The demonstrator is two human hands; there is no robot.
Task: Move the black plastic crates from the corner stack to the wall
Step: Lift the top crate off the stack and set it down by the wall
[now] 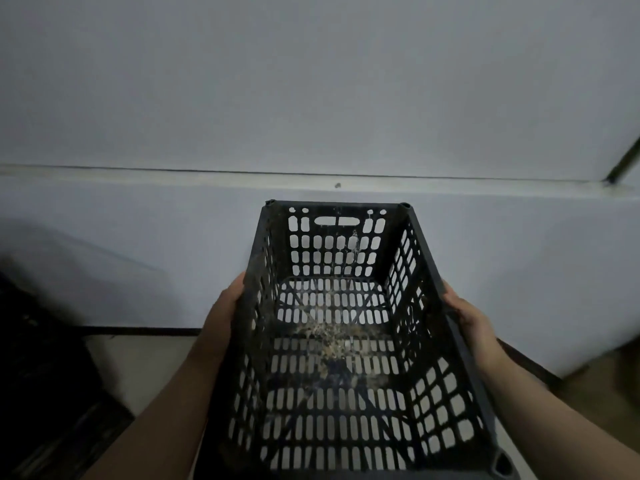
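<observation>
I hold one black plastic crate (391, 233) in front of me, above the floor, its open top facing me and its far end pointing at the white wall (311, 81). Its slotted bottom carries a patch of pale dirt. My left hand (227, 306) grips the crate's left long rim. My right hand (471, 318) grips the right long rim. Both forearms run in from the bottom edge.
A dark mass, apparently more black crates (38, 358), fills the lower left. A dark skirting strip (138, 330) runs along the wall's foot above the pale floor (145, 368). A wall ledge (207, 174) crosses mid-height; a dark rod (623, 164) leans at the far right.
</observation>
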